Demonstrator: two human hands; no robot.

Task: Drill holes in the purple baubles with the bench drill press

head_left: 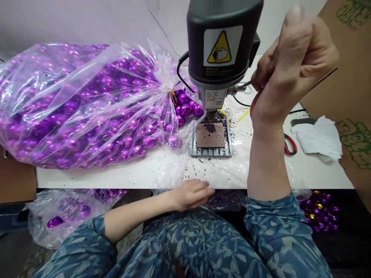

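Observation:
A small bench drill (222, 50) stands on the white table (116, 175), its bit over a brown block on a grey slotted base (211, 139). My right hand (286, 65) is raised beside the drill head, fist closed round its feed lever, which is mostly hidden. My left hand (193, 193) rests at the table's front edge over my lap, fingers curled on clear plastic film (226, 199) that holds purple things; what the fingers grip is hidden. A big clear bag of shiny purple balls (84, 104) lies left of the drill, its mouth open toward the base.
Dark drill dust is scattered around the base. Red-handled scissors (290, 144) and a white cloth (319, 139) lie at the right. A cardboard box (348, 77) stands at the far right. Another bag of purple balls (66, 212) lies below left; more balls (319, 210) lie below right.

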